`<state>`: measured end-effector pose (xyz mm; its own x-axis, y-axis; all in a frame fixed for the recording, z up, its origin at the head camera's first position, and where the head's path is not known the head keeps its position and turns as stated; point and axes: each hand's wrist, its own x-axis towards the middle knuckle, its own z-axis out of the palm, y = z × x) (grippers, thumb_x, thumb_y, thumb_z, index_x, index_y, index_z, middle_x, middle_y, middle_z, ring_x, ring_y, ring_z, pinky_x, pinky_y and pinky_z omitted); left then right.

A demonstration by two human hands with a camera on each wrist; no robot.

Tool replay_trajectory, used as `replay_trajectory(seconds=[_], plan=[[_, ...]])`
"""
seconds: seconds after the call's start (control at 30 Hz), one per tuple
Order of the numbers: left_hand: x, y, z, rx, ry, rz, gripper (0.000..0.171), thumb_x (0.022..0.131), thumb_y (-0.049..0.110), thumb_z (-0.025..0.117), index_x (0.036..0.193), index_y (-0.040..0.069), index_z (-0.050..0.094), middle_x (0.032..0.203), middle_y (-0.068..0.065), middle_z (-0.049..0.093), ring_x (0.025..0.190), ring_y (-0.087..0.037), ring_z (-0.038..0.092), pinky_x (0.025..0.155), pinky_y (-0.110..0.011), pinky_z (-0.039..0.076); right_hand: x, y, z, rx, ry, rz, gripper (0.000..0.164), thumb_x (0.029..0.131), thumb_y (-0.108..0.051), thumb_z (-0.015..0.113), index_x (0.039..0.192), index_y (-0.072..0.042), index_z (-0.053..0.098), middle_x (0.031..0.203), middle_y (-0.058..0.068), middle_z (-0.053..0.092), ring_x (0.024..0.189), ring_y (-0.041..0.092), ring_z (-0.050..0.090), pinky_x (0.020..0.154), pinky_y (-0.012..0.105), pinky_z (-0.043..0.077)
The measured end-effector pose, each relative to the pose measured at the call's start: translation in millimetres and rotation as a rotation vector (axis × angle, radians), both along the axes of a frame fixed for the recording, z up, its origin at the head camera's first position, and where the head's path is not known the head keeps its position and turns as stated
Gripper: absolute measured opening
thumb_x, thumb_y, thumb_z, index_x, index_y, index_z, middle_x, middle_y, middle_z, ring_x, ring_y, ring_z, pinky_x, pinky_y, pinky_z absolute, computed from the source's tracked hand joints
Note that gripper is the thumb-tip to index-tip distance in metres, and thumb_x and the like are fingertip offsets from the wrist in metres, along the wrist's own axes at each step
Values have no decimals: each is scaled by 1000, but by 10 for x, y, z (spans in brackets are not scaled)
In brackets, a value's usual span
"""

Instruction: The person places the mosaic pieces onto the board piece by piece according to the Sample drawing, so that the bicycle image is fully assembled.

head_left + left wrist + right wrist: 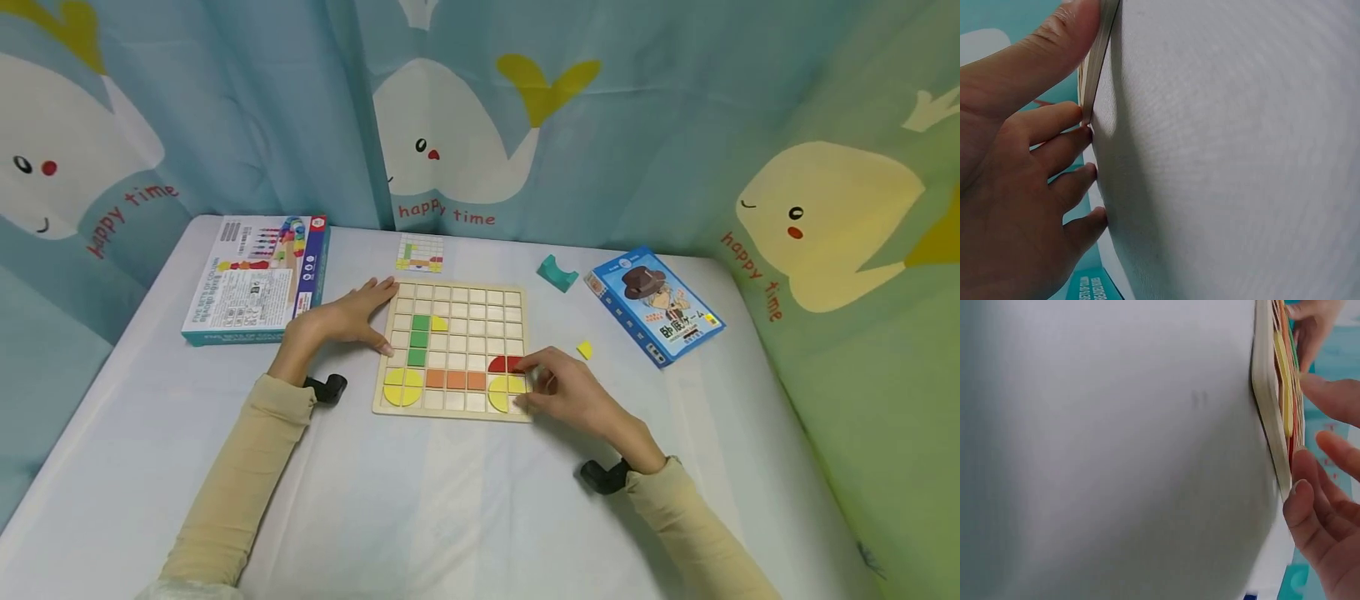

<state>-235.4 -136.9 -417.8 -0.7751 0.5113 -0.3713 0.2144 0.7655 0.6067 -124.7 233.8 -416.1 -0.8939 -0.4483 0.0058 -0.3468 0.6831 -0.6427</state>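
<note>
A square wooden grid board (pixel 448 408) lies on the table, holding green squares (pixel 418 337), orange squares (pixel 455 380), yellow quarter pieces (pixel 402 387) and red quarter pieces (pixel 504 364). Along the board's left side, my left hand (pixel 347 317) is spread, thumb and fingertips touching the edge. My right hand (pixel 573 392) is at the lower right corner, its fingertips by the red pieces and its thumb by the yellow pieces (pixel 498 398). In the right wrist view, fingers of the right hand (pixel 1329 519) touch the board's edge; nothing shows pinched between finger and thumb.
A small pattern card (pixel 420 252) lies behind the board. One loose yellow piece (pixel 584 350) and a teal curved stand (pixel 557 273) are to the right, beside a blue game box (pixel 660 304). Another box (pixel 255 275) lies at the left. A whale-print curtain (pixel 300 100) borders the table.
</note>
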Motion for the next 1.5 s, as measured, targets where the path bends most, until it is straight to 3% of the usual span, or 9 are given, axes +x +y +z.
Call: replay_trajectory(seconds=[0.17,0.53,0.73,1.13,1.5], plan=[[6,24,28,2,6,-10,111,84,27,85,165,4,12,174,-14,2,160,-38,-5,127,-62,2,-45,189,-13,2,19,-87,33,86,-7,82,117,-4,71,104,9,70,80,18,59,68,26,51],[0,19,15,-6,-3,3,112,84,29,85,165,6,12,174,-13,2,160,-39,-5,127,-63,2,-204,595,-74,37,-45,-243,32,92,-11,77,121,-2,69,112,15,73,89,23,67,71,21,53],[5,21,21,-5,-7,7,111,84,28,85,165,6,13,174,-14,3,160,-39,-5,127,-63,3,-265,780,-128,42,-66,-320,28,94,-10,74,120,-3,70,105,14,71,88,23,64,69,21,51],[21,20,27,-3,0,10,110,85,28,85,165,6,13,174,-13,3,160,-38,-5,127,-64,3,-368,856,-58,40,-80,-349,29,95,-9,72,120,5,69,98,17,67,84,23,58,62,17,46],[15,25,24,-8,-7,17,110,85,29,85,166,7,13,174,-14,2,160,-40,-5,125,-66,4,-369,860,-76,32,-90,-370,22,92,-6,74,111,3,67,101,19,68,84,22,61,63,16,50]])
